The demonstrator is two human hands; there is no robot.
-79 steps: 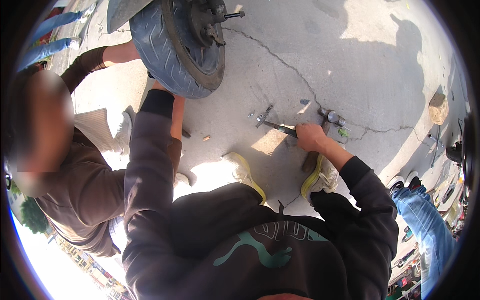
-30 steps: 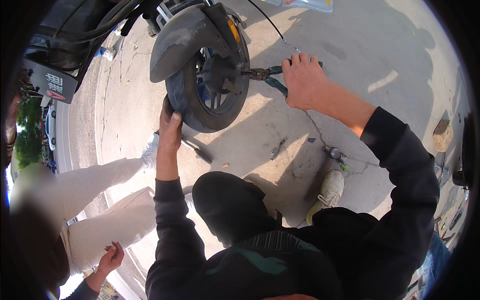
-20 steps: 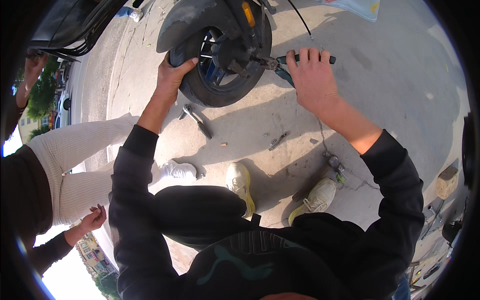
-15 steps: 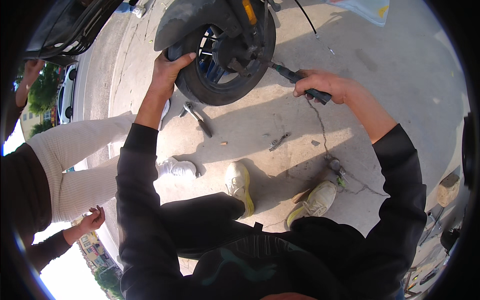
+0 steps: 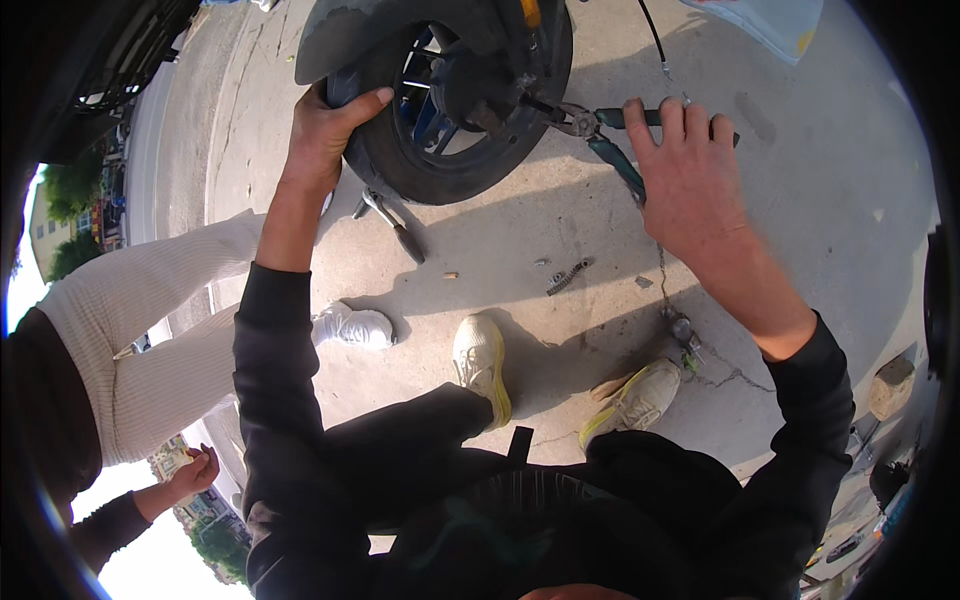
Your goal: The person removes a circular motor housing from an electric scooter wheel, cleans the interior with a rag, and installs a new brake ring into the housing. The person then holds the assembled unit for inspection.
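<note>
My left hand (image 5: 335,135) is wrapped round the left side of a dark scooter wheel's tyre (image 5: 432,185), thumb on the sidewall. A dark mudguard (image 5: 350,45) curves over the tyre, just above this hand. My right hand (image 5: 695,175) holds a pair of green-handled pliers (image 5: 582,122), fingers over the upper handle. The handles are spread apart. The pliers' jaws point left at a small dark part beside the wheel hub (image 5: 470,85); whether they bite on it cannot be made out.
A ratchet wrench (image 5: 395,225), a coil spring (image 5: 570,276) and small bits lie on the concrete below the wheel. A black cable (image 5: 655,40) hangs at the upper right. A person in pale ribbed trousers (image 5: 170,375) stands at left. A stone (image 5: 890,388) lies far right.
The pliers have turned and their handles have spread, so both now show. My right hand has moved right, with its back now uppermost. My left hand stays on the tyre.
</note>
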